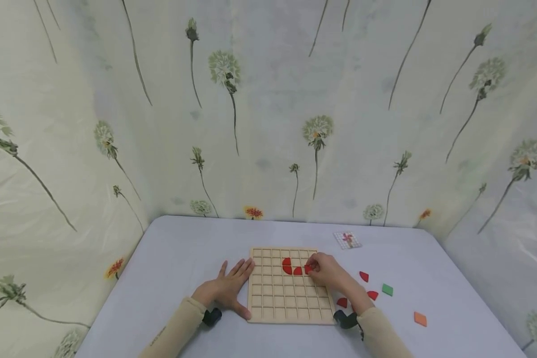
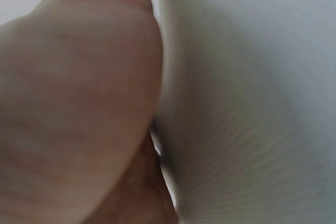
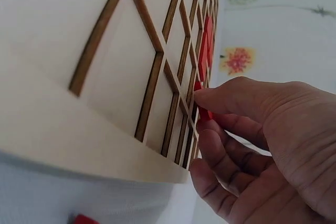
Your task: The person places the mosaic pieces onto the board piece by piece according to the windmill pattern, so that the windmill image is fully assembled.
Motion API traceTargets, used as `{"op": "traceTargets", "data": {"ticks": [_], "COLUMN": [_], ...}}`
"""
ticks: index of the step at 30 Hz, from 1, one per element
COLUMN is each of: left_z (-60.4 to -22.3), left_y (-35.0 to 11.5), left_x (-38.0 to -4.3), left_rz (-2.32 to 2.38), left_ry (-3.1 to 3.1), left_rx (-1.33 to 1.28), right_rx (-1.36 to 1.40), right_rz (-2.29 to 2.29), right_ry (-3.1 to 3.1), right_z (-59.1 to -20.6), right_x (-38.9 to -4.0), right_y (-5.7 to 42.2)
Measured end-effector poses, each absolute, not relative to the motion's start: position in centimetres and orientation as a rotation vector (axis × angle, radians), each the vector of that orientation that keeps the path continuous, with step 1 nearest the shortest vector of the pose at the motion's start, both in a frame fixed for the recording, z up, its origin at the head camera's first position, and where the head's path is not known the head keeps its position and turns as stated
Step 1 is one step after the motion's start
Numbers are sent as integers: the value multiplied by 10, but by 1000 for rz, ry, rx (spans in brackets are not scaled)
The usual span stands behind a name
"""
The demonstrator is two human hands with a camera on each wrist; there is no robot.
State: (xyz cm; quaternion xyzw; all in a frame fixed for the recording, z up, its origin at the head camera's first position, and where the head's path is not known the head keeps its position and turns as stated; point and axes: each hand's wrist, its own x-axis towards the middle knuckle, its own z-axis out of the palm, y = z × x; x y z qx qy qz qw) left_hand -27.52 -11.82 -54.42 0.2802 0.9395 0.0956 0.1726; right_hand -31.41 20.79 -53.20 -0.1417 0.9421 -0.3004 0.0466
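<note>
A square wooden grid board point(image 1: 291, 303) lies on the table, divided into small square cells. Several red quarter-circle pieces point(image 1: 287, 269) sit in cells of its upper middle part. Over the board's upper right, my right hand point(image 1: 325, 271) pinches a red piece point(image 1: 308, 269) between thumb and fingers; the right wrist view has this piece point(image 3: 205, 114) close against the grid. Flat and spread, my left hand point(image 1: 230, 286) rests along the board's left edge, fingertips and thumb at the frame. In the left wrist view, skin point(image 2: 79, 93) fills much of the picture.
Loose red pieces point(image 1: 364, 276) lie right of the board, some beside the right forearm. Farther out are a green tile point(image 1: 387, 289) and an orange tile point(image 1: 420, 318). Behind the board's right corner lies a small patterned card point(image 1: 347, 239). A flower-printed curtain point(image 1: 268, 124) surrounds the table.
</note>
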Motion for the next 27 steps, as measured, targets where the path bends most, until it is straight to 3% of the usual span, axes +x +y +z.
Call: {"op": "traceTargets", "data": {"ticks": [27], "left_z": [-542], "left_y": [-117], "left_x": [-272], "left_rz": [267], "left_ry": [2677], "left_rx": [794], "right_rx": [-461], "right_rz": [-845], "right_ry": [2894], "right_z": [-531], "right_x": [-312], "right_y": [202]}}
